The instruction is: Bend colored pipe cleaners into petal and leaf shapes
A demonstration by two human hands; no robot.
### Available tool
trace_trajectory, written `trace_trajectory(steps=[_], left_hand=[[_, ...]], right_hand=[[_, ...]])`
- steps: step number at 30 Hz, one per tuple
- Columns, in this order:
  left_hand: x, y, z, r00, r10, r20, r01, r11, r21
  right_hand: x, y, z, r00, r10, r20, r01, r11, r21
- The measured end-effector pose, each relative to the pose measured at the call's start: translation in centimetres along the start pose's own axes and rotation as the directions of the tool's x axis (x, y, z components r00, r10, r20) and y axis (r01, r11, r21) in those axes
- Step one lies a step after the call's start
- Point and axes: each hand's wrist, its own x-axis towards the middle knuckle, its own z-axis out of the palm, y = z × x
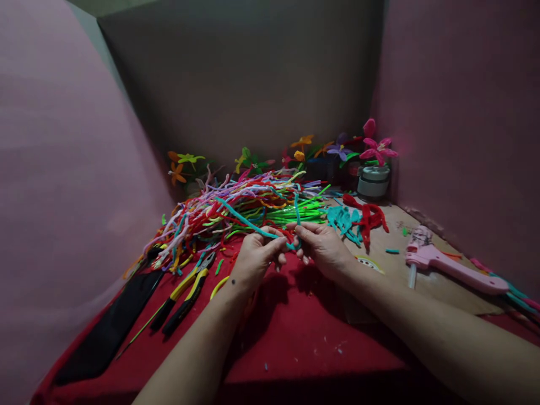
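A turquoise pipe cleaner (242, 219) is pinched between both hands over the front of the red cloth. My left hand (262, 247) is closed on it with thumb and fingers, and one long end sticks out up and to the left. My right hand (323, 244) grips the same pipe cleaner near a bend, where a shorter end points upward. Behind the hands lies a large heap of pipe cleaners (211, 205) in many colours, with a bright green bundle (301, 212) at its right. Turquoise looped pieces (343, 220) and red ones (370, 220) lie beyond my right hand.
Yellow-and-black pliers (189, 295) and a black flat item (112, 326) lie at the left on the red cloth (304, 349). A pink glue gun (453, 267) rests on brown cardboard (390, 225) at the right. Pipe-cleaner flowers, one in a pot (373, 183), stand along the back wall.
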Motion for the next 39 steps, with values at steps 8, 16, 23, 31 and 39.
trace_trajectory(steps=[8, 16, 23, 31, 39], left_hand=[[0.1, -0.6, 0.8, 1.0, 0.002, 0.02, -0.003, 0.999, 0.04], [0.1, -0.8, 0.6, 0.994, -0.014, 0.11, 0.017, 1.0, -0.024], [0.0, -0.5, 0.2, 0.998, -0.014, -0.055, 0.012, 0.999, -0.035], [0.4, -0.7, -0.2, 0.991, 0.005, -0.13, -0.025, 0.987, -0.156], [0.3, -0.8, 0.0, 0.99, -0.026, -0.14, 0.012, 0.995, -0.1]], right_hand=[[-1.0, -0.1, 0.8, 0.999, -0.034, 0.02, 0.039, 0.954, -0.297], [-1.0, -0.4, 1.3, 0.997, -0.077, -0.02, 0.069, 0.962, -0.265], [-0.8, 0.2, 0.8, 0.99, -0.138, -0.028, 0.121, 0.937, -0.328], [-1.1, 0.0, 0.9, 0.992, 0.038, 0.118, -0.028, 0.996, -0.082], [0.0, -0.5, 0.5, 0.996, 0.064, -0.065, -0.042, 0.955, 0.295]])
